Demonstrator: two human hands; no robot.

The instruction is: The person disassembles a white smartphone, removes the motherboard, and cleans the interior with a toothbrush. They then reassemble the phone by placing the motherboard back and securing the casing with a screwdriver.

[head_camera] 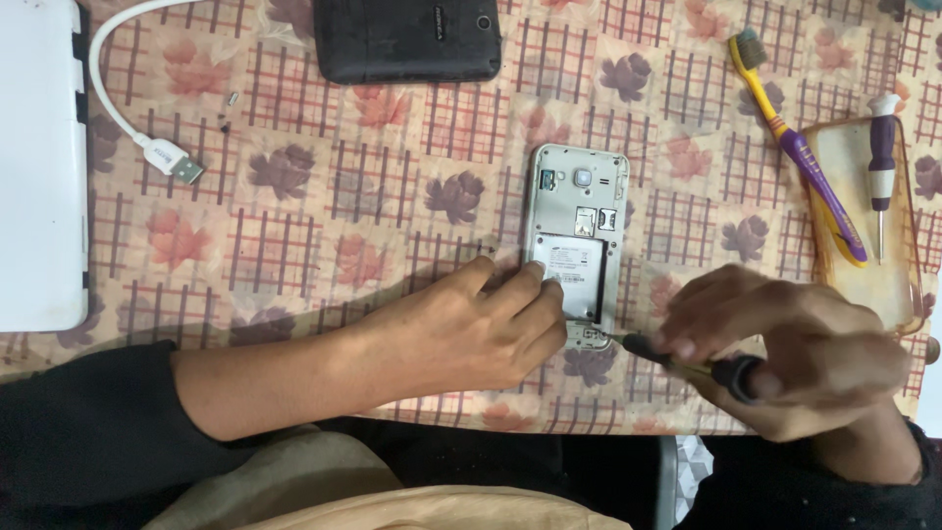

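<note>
Opened phone (577,240), back cover off, lies mid-table, long axis 12-to-6. Left hand (471,329) at its 7 o'clock, fingers pressing lower edge flat. Right hand (785,348) at 4 o'clock, closed around screwdriver (687,358), tip touching bottom edge.

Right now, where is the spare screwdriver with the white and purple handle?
In the head view, the spare screwdriver lies at the far right, on the clear phone case beside the yellow and purple toothbrush, beyond the right hand.
</note>
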